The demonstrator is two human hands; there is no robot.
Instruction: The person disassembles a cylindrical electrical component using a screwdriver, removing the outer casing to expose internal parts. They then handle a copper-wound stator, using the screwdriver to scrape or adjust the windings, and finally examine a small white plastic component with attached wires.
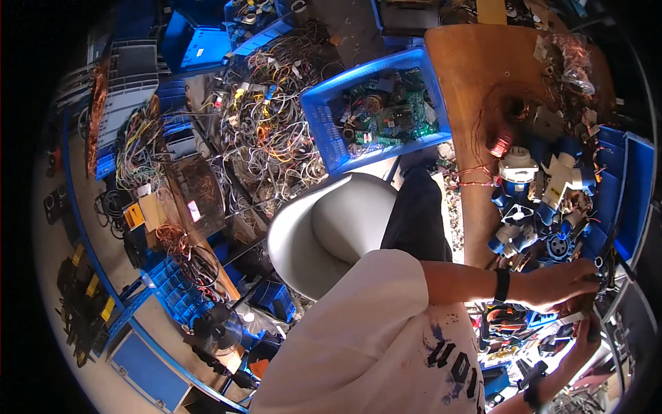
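Both my arms reach to the right side, over a cluttered bench. My left hand, with a black band on the wrist, has its fingers curled inward beside a dark thing with a small metal ring. Just below it, my right hand is closed, also with a black band at the wrist. A small pale piece shows between the two hands; its kind is too unclear to tell. Close by my hands lie red-and-black hand tools and several blue-and-white industrial plugs.
A blue crate of green circuit boards stands by a brown wooden tabletop. A big heap of tangled cables covers the floor beyond a grey plastic chair. Blue bins line the right edge.
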